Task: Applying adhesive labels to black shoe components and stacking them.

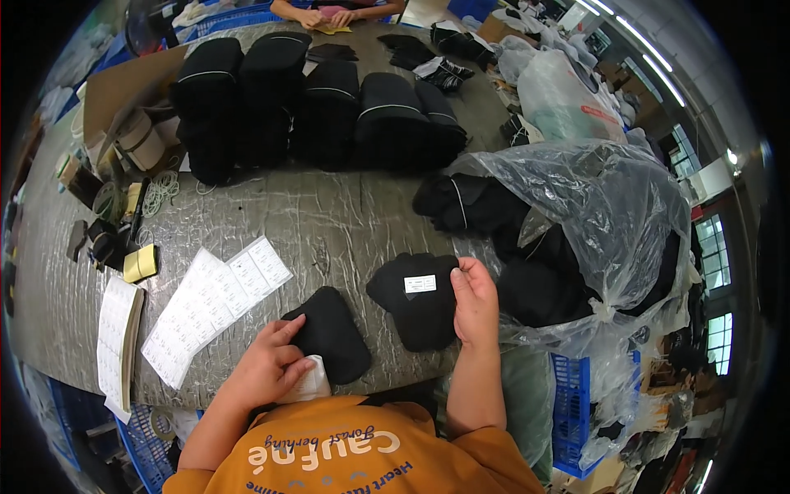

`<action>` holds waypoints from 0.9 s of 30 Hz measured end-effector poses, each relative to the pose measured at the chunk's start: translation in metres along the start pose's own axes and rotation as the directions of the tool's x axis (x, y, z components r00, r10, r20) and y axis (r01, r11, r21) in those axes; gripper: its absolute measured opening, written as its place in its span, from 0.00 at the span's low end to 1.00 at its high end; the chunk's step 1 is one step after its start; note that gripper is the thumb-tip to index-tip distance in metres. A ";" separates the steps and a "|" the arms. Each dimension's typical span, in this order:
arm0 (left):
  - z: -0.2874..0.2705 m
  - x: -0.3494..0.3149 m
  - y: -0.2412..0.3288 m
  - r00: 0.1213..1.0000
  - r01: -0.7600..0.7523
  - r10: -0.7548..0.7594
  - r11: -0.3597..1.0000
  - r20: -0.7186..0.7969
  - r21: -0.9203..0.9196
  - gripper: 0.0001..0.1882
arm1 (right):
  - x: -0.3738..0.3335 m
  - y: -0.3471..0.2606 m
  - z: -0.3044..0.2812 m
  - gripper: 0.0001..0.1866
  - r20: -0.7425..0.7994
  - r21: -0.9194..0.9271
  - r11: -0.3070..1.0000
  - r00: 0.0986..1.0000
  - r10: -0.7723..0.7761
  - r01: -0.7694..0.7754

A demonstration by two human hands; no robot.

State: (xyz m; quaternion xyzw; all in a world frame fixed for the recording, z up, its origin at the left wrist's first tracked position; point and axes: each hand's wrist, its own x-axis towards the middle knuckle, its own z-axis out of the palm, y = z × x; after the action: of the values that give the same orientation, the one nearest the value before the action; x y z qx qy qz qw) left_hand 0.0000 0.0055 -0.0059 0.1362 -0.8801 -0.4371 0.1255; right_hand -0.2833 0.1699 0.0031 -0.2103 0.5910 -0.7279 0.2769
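Note:
My right hand (pixel 476 303) pinches the right edge of a black fabric piece (pixel 428 321), which carries a small white printed label (pixel 420 284) near its top. To its left lies a second black fabric piece (pixel 336 342), with rounded corners and no label showing. My left hand (pixel 280 354) is closed on a folded white label sheet (pixel 311 384) at the table's near edge. Its fingers reach the left side of the second piece. Whether those fingers also grip the fabric I cannot tell.
Tied black fabric bundles (pixel 325 107) stand along the back. A clear plastic bag (pixel 609 198) of black pieces sits at right. Label sheets (pixel 216 305), a label pad (pixel 119 337), a yellow pad (pixel 141 263) and string (pixel 160 191) lie left. Across the table are another person's hands (pixel 329 18).

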 end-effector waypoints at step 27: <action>-0.015 0.014 0.000 1.000 -0.007 0.009 0.983 0.007 -0.184 0.09 | -0.007 0.022 0.042 0.11 0.451 0.506 0.689 0.840 0.301 -0.519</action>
State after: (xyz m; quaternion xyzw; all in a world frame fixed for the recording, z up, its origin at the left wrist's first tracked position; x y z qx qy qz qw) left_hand -0.0082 -0.0106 0.0042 0.1190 -0.8371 -0.5164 0.1359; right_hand -0.2483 0.1399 -0.0097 -0.0893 0.3004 -0.7498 0.5827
